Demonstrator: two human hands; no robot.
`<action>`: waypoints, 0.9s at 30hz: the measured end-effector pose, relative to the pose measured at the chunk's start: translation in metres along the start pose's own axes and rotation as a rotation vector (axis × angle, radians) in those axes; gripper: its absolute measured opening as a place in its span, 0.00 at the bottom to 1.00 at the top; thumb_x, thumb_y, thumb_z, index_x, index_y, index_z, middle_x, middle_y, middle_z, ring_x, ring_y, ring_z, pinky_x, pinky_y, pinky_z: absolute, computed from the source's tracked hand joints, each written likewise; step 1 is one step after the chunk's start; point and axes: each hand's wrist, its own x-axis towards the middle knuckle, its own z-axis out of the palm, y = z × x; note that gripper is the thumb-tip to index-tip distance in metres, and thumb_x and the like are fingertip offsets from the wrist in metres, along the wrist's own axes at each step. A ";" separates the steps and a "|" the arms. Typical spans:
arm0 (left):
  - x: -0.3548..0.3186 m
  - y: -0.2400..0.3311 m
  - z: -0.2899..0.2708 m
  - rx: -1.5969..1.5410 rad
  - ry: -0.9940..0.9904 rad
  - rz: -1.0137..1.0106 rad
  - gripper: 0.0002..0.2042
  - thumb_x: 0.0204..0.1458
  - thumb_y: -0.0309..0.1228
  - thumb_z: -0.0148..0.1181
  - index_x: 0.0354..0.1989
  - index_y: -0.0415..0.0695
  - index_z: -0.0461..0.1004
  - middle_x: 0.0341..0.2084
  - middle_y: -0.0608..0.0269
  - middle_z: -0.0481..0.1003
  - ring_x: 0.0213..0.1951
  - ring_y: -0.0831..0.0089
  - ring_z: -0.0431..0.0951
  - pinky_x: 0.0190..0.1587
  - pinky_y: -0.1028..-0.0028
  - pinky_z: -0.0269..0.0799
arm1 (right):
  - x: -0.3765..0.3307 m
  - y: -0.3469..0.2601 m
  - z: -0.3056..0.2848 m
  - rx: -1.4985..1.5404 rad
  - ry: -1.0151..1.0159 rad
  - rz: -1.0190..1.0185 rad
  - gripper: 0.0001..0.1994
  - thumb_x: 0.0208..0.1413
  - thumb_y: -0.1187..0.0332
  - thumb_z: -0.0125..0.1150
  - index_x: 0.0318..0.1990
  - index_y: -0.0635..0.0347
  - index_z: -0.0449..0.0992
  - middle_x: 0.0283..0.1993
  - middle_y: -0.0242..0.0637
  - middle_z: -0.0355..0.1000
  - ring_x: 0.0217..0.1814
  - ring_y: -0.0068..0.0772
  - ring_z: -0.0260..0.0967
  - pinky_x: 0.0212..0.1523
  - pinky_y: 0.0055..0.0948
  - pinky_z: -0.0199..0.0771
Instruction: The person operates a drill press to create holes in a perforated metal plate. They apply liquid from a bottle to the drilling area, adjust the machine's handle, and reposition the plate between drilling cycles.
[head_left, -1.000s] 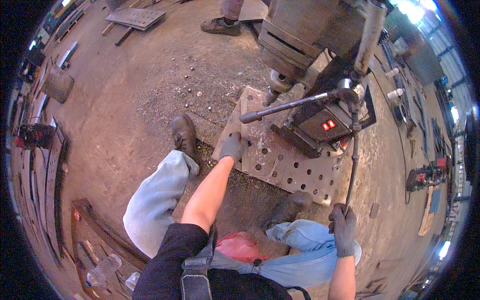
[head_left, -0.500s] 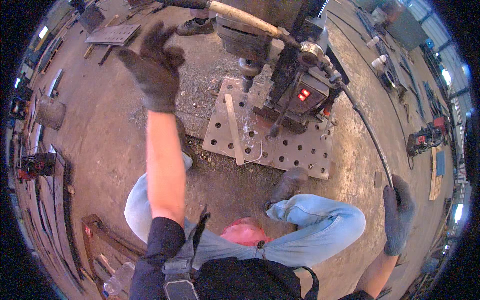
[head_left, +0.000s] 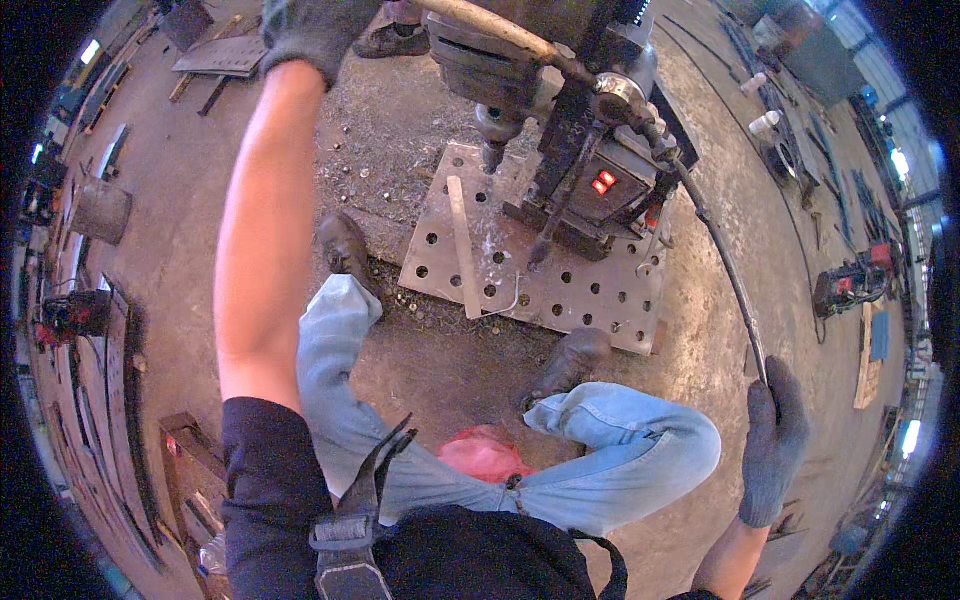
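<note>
While the right hand [head_left: 775, 440] is clasping the lower end of a dark lever [head_left: 728, 265], the left hand [head_left: 318, 38] is leaving view up top, its grip impossible to tell.

Two gloved hands [head_left: 775, 430] — one upper left, one lower right; one drilling machine [head_left: 480, 75] with three levers [head_left: 500, 33], upper centre; two perforated plates [head_left: 515, 235], centre and upper left; one flat strip [head_left: 463, 245]; two white cylinders [head_left: 764, 122], upper right.

A single head-worn fisheye view, upright, looks down from above the wearer's torso [head_left: 490, 555]. The legs [head_left: 640, 450] lie near; the drilling machine [head_left: 565, 140] stands farther ahead. Straight edges bend toward the dark, rounded rim.
</note>
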 end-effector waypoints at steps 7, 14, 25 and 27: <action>-0.006 -0.006 -0.007 -0.193 -0.122 -0.100 0.20 0.56 0.46 0.51 0.21 0.43 0.77 0.20 0.53 0.76 0.25 0.56 0.77 0.31 0.60 0.70 | 0.058 0.045 -0.010 0.058 0.008 0.006 0.16 0.57 0.69 0.59 0.50 0.67 0.74 0.51 0.42 0.74 0.52 0.32 0.71 0.54 0.29 0.68; 0.016 -0.021 0.016 -0.150 -0.323 -0.149 0.25 0.56 0.50 0.47 0.19 0.44 0.78 0.17 0.54 0.76 0.24 0.55 0.78 0.32 0.58 0.71 | -0.002 0.001 0.001 0.081 -0.013 0.145 0.16 0.57 0.68 0.58 0.51 0.67 0.74 0.51 0.47 0.74 0.53 0.36 0.71 0.55 0.30 0.68; 0.036 -0.006 -0.024 -0.105 -0.376 -0.094 0.21 0.53 0.47 0.49 0.19 0.46 0.79 0.18 0.52 0.76 0.25 0.55 0.78 0.32 0.60 0.72 | 0.040 0.047 0.029 0.148 0.009 -0.072 0.15 0.59 0.68 0.57 0.49 0.68 0.74 0.39 0.34 0.75 0.38 0.21 0.68 0.39 0.23 0.69; 0.015 0.007 -0.009 -0.183 -0.236 -0.007 0.19 0.52 0.45 0.50 0.18 0.46 0.79 0.18 0.51 0.75 0.25 0.55 0.78 0.32 0.61 0.72 | 0.072 0.082 0.007 0.039 0.051 0.005 0.15 0.58 0.66 0.58 0.49 0.67 0.75 0.39 0.32 0.74 0.35 0.18 0.66 0.35 0.21 0.67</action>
